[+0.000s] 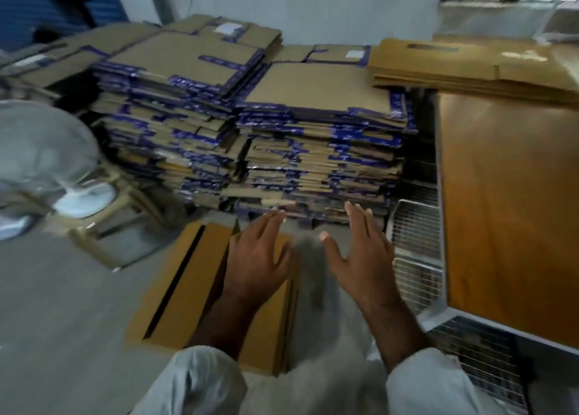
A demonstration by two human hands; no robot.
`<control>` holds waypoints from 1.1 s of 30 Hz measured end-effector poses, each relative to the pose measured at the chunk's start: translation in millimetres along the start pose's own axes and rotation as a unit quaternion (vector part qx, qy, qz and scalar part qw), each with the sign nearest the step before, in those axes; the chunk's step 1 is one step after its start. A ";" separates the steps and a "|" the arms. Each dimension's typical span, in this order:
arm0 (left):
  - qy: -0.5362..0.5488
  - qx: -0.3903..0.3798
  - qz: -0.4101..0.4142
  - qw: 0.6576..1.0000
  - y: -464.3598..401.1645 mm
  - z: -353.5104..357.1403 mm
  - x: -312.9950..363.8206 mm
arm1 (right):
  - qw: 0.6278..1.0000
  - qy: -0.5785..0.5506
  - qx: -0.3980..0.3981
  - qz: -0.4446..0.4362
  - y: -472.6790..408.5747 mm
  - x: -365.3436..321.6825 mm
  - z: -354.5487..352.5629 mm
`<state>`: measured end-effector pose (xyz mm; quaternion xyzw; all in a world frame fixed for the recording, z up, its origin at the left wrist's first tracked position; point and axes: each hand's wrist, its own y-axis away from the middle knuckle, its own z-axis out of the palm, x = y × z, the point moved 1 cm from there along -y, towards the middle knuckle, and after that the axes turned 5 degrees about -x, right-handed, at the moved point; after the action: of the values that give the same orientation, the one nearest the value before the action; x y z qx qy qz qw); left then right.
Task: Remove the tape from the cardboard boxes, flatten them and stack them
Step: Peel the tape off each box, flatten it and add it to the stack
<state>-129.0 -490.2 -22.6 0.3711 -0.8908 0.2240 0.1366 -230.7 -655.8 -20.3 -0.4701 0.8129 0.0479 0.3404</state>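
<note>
A flattened brown cardboard box (188, 277) lies on the grey floor in front of me. My left hand (260, 255) hovers over its right part with fingers spread and straight, holding nothing. My right hand (360, 255) is raised to the right of it, palm turned inward, fingers straight, also holding nothing. Behind them rise two tall stacks of flattened boxes edged with blue tape (319, 151), (175, 117). The view is blurred by motion.
A pile of plain brown flattened boxes (470, 67) lies on a wooden cabinet (507, 211) at the right, with wire racks (416, 236) below it. A white fan (47, 161) and a beige plastic chair (103, 230) stand at the left.
</note>
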 end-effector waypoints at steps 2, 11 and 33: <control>-0.023 -0.009 -0.039 0.999 23.4 -11.3 -38.9 | 0.999 -0.009 -0.025 -0.017 7.0 -23.1 35.6; -0.064 -0.105 -0.171 0.978 119.3 -42.7 -238.7 | 0.979 0.006 -0.201 0.008 62.4 -127.5 233.1; 0.278 -0.359 -0.299 0.839 236.4 255.2 -471.3 | 0.811 0.191 -0.354 0.425 153.4 54.0 530.9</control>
<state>4.5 -187.6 -506.0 0.4666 -0.6792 -0.0692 0.5624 -100.6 -399.2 -495.2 -0.1649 0.9072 0.3814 -0.0665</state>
